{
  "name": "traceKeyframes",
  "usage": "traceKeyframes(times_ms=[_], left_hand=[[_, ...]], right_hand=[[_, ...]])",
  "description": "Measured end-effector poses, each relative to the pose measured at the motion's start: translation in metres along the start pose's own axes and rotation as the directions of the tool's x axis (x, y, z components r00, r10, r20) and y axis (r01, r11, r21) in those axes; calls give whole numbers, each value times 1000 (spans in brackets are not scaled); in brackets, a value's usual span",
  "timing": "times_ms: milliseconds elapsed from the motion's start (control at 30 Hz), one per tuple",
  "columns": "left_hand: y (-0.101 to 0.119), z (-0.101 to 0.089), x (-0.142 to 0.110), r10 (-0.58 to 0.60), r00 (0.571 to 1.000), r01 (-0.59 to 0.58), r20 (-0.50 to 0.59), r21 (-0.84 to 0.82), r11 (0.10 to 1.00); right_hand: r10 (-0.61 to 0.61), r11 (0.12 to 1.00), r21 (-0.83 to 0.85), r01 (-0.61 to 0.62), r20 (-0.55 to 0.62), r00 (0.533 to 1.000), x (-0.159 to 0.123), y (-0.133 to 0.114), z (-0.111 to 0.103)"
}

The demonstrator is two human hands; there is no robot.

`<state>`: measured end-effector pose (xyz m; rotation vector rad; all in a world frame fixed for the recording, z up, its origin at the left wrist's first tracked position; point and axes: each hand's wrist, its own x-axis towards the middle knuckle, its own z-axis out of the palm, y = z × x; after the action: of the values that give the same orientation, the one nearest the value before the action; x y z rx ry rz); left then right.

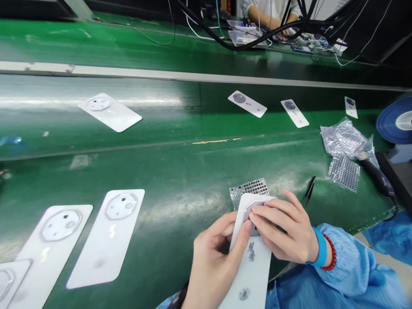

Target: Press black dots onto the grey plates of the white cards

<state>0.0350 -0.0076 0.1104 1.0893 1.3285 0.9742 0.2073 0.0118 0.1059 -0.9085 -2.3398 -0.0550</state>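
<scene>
From where I stand, the camera rides on the person's head, tipped forward and down. It looks over their left hand (214, 262) and right hand (285, 229), which sit close to the lens at the bottom of the frame. It faces across a green conveyor belt (180, 171) towards a co-worker (267, 13), small at the far edge.

My left hand (214, 257) and right hand (283, 231) work close together, fingers curled inward, right wrist (310, 253) angled outward.
</scene>
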Motion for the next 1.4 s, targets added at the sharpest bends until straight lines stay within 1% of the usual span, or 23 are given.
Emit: traceKeyframes(times_ms=[100, 200, 267, 300, 367, 400, 467, 500, 533, 567, 633, 700, 767, 867, 933, 1000, 1067, 1167, 1233, 1300, 1367, 1400], left_hand=[[2, -1, 2, -31, 999, 31, -10, -19, 999], [5, 0, 3, -18, 1000, 18, -20, -44, 999], [7, 0, 3, -6, 1000, 5, -13, -44, 999], [7, 0, 2, -6, 1000, 6, -8, -44, 999], [7, 1, 1, -14, 1000, 14, 7, -45, 999], [7, 1, 1, -12, 1000, 13, 9, -46, 999], [7, 1, 0, 6, 1000, -5, 8, -47, 999], [6, 2, 0, 15, 1000, -15, 10, -48, 999], [5, 2, 0, 18, 1000, -17, 12, -51, 999], [5, 3, 0, 14, 1000, -13, 17, -54, 998], [3, 3, 1, -12, 999, 14, 37, -60, 998], [2, 4, 1, -41, 999, 43, 36, -69, 997], [1, 5, 1, -34, 999, 34, 8, -91, 995], [0, 7, 3, -27, 1000, 26, -5, -100, 995], [-1, 9, 4, -75, 997, 78, 23, -116, 990], [-1, 10, 7, -133, 991, 134, 19, -155, 979], [-1, 10, 10, -157, 988, 153, -7, -182, 971], [0, 8, 17, -145, 988, 135, -47, -164, 977], [1, 7, 21, -121, 988, 109, -92, -122, 986], [0, 7, 24, -77, 984, 65, -162, -81, 995], [0, 8, 27, -47, 975, 31, -217, -80, 996], [0, 8, 28, -50, 972, 28, -229, -102, 994]], right_hand=[[22, 999, 42, -21, -29, 999, 4, -1, -1], [45, 994, 101, -38, -65, 997, 4, -3, 0], [99, 986, 146, -84, -99, 990, 3, -4, 1], [147, 977, 174, -124, -126, 981, 2, -5, 1], [290, 934, 265, -238, -176, 941, 1, -7, 2], [374, 893, 332, -304, -173, 911, 1, -8, 2], [510, 778, 476, -411, -94, 855, 3, -9, 2], [546, 720, 532, -446, -38, 837, 5, -9, 2], [562, 677, 570, -465, 7, 827, 6, -9, 2], [566, 654, 594, -469, 28, 824, 7, -9, 2], [560, 648, 611, -455, 23, 828, 8, -9, 3], [551, 654, 611, -446, 19, 834, 7, -8, 5], [547, 651, 613, -449, 32, 837, 7, -7, 6], [565, 620, 635, -461, 47, 824, 7, -6, 7], [583, 583, 661, -473, 66, 810, 7, -3, 6], [605, 536, 687, -491, 93, 791, 7, 1, 5], [629, 490, 712, -503, 110, 769, 6, 5, 4], [660, 446, 748, -492, 97, 745, 2, 13, 4], [674, 432, 761, -485, 85, 734, -1, 19, 5], [691, 423, 765, -485, 73, 719, -5, 24, 8], [710, 417, 767, -487, 60, 702, -8, 31, 12], [719, 414, 767, -491, 55, 692, -10, 35, 14]])
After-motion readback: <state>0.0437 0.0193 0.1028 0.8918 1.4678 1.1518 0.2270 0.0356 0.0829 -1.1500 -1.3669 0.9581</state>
